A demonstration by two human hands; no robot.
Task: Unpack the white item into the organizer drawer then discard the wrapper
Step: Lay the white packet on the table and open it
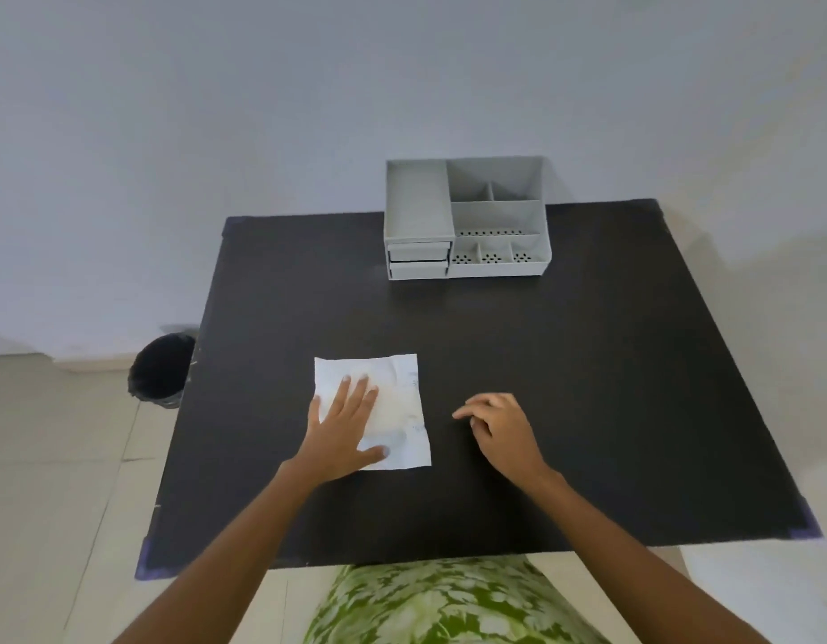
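Left grip [344,422] open, flat on white packet [404,402], right grip [497,422] loosely curled, empty

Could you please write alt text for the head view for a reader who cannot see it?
A left hand lies flat on a white packet on a black table, the right hand curled beside it, touching nothing. A grey organizer stands at the far edge, drawers shut; a black bin sits on the floor left.

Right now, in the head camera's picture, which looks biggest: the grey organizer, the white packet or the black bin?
1. Grey organizer, though farthest away.
2. White packet, partly covered by the left hand.
3. Black bin, partly hidden by the table, so its rank is unsure.
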